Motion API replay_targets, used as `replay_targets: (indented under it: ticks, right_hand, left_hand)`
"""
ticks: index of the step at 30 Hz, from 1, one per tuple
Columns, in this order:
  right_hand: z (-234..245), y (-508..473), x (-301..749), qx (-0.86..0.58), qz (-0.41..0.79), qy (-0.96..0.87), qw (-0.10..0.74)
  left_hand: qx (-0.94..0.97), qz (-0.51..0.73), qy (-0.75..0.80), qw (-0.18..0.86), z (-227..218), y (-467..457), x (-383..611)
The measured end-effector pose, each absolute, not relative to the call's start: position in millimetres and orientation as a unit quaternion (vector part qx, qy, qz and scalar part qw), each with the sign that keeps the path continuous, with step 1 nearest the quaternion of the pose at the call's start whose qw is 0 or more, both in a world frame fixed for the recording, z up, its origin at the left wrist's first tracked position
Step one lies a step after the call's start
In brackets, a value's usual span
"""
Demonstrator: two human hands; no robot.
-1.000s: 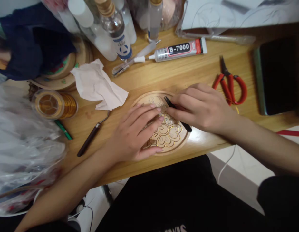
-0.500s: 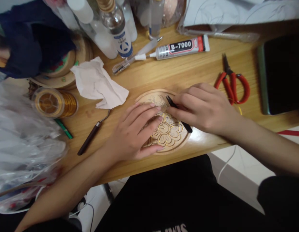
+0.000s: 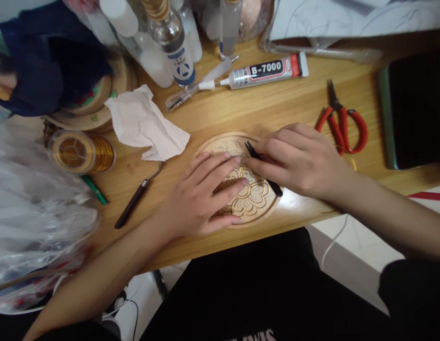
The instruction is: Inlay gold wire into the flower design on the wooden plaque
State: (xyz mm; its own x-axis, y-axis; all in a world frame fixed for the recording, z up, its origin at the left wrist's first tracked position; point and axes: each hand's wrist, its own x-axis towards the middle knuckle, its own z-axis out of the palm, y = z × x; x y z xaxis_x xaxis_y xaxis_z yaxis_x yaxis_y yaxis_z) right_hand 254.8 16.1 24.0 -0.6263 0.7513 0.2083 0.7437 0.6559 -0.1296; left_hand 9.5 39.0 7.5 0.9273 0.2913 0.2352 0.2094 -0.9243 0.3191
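A round wooden disc (image 3: 257, 201) with a carved flower outlined in gold wire lies near the table's front edge. My left hand (image 3: 200, 196) rests flat on the disc's left half, fingers stretched out over the flower. My right hand (image 3: 300, 158) lies over the disc's right side and pinches black tweezers (image 3: 263, 168), whose tips point up-left onto the carving next to my left fingertips.
Red-handled pliers (image 3: 343, 123) and a dark phone (image 3: 414, 106) lie to the right. A B-7000 glue tube (image 3: 262, 71), bottles (image 3: 170, 38), crumpled tissue (image 3: 145, 123), a gold wire spool (image 3: 79, 151), a dark-handled tool (image 3: 134, 201) and a plastic bag (image 3: 31, 222) crowd the left and back.
My left fingers have slid a little to the right, further across the carved flower. My right hand and the tweezers have stayed almost still.
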Motion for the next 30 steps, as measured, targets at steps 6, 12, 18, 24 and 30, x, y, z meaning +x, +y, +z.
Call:
replay_targets:
  ticks: [6, 12, 18, 24, 30]
  right_hand:
    - [17.9, 12.5, 263.6, -0.391, -0.022, -0.899, 0.198]
    - [37.4, 8.2, 264.2, -0.426, 0.285, -0.797, 0.32]
    - [41.2, 9.8, 269.1, -0.419, 0.37, -0.781, 0.276]
    - [41.4, 16.1, 270.4, -0.411, 0.438, -0.769, 0.218]
    - [40.9, 18.4, 270.7, -0.4, 0.428, -0.782, 0.213]
  left_hand:
    - [0.972, 0.122, 0.13, 0.156, 9.0, 40.1, 8.7]
    - [0.966, 0.129, 0.146, 0.171, 3.6, 37.8, 8.1]
    - [0.963, 0.148, 0.142, 0.174, 1.4, 37.3, 8.5]
    - [0.965, 0.144, 0.138, 0.172, 7.0, 39.7, 9.9]
    - [0.964, 0.153, 0.134, 0.171, 5.0, 39.3, 10.3]
